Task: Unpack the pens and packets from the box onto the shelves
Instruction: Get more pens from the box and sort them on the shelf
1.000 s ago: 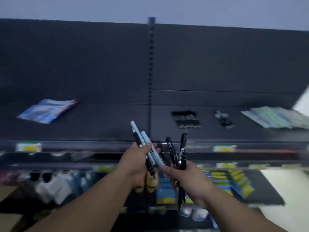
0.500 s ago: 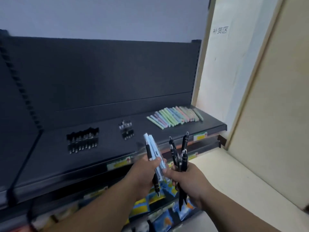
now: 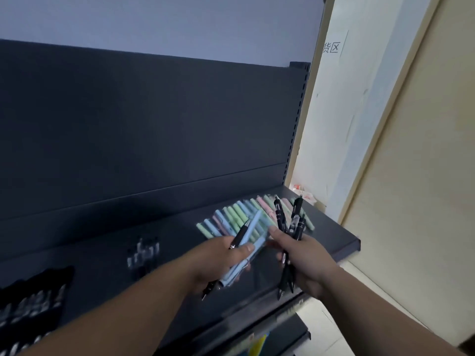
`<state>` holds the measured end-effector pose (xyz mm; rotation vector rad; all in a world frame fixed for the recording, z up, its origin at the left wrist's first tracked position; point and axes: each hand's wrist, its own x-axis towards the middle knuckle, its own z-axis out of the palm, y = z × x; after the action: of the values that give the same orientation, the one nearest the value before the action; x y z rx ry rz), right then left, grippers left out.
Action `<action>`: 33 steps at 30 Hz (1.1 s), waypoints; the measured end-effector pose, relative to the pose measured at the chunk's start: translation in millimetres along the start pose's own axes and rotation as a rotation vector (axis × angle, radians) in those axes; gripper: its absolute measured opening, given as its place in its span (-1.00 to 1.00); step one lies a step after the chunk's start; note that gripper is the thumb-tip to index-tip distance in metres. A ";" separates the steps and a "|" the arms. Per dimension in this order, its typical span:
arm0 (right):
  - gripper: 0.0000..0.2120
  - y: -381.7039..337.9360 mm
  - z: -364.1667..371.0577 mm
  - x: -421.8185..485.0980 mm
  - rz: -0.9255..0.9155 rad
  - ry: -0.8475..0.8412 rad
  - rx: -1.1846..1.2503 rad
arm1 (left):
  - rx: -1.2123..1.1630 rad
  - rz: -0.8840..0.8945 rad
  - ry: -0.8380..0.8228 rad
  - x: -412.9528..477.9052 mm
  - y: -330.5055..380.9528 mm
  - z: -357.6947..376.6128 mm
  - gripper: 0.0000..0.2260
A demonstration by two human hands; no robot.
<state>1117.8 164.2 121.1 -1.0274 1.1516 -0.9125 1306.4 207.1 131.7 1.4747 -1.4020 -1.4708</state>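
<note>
Left hand (image 3: 218,260) is gripping pale-blue pens (image 3: 253,227); right hand (image 3: 308,258) is gripping black pens (image 3: 279,214), both hiding part of the blurred pastel pens (image 3: 231,217).

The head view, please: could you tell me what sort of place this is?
Probably a shop's stationery aisle: a dark metal shelf on a slotted upright, pastel pens laid out in a row, the left hand holding blue pens and the right hand black pens.

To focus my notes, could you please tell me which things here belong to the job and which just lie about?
Job: light blue pens in left hand; black pens in right hand; pastel pens; shelf.
Lying about: paper wall sign.
</note>
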 end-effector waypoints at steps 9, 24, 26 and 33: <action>-0.84 -34.0 -7.2 91.1 0.102 -0.168 0.066 | 0.165 -0.021 -0.166 79.5 17.7 -28.6 -0.70; -0.95 -71.4 -76.1 187.2 0.049 -0.242 0.097 | 0.077 -0.111 0.360 157.4 49.3 14.0 -0.66; -0.93 -71.6 -87.6 197.2 -0.017 -0.186 0.112 | 0.156 -0.041 0.681 160.8 50.8 17.2 -0.72; -0.76 -60.9 -82.8 196.3 -0.191 -0.059 0.127 | 0.165 -0.087 1.011 152.7 43.2 35.2 -0.79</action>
<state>1069.0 -51.9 118.3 -1.0657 0.9457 -1.0850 1234.1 61.9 120.9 1.9747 -0.8199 -0.4575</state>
